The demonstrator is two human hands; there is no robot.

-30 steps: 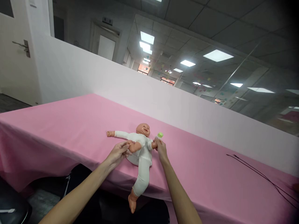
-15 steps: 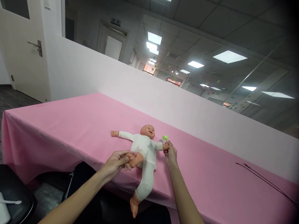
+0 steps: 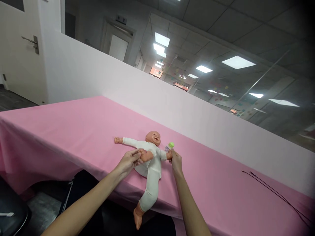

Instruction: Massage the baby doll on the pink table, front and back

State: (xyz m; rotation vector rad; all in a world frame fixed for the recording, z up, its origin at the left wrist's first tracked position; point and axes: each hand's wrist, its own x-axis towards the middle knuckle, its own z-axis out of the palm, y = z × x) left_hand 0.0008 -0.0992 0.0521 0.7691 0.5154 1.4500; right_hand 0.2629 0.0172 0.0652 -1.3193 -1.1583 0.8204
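A baby doll [image 3: 145, 167] with a soft white body lies on its back on the pink tablecloth [image 3: 81, 124]. My left hand [image 3: 130, 160] is closed round one of its feet, and that leg is bent up over the belly. My right hand [image 3: 176, 160] grips the doll's small hand on the right side. The doll's other arm stretches out to the left, untouched, and its other leg hangs past the table's front edge. Just beyond my right hand lies a small clear bottle with a green cap [image 3: 171, 144], partly hidden by my fingers.
Thin black cables [image 3: 273, 188] lie on the right of the table. A white low wall [image 3: 197, 114] with glass above runs behind it. A black chair seat [image 3: 12, 203] with a white item stands at lower left. A door [image 3: 22, 55] is at far left.
My left hand has raised the doll's foot higher, toward its chest, bending the leg further. My right hand still holds the doll's hand. The view has shifted slightly.
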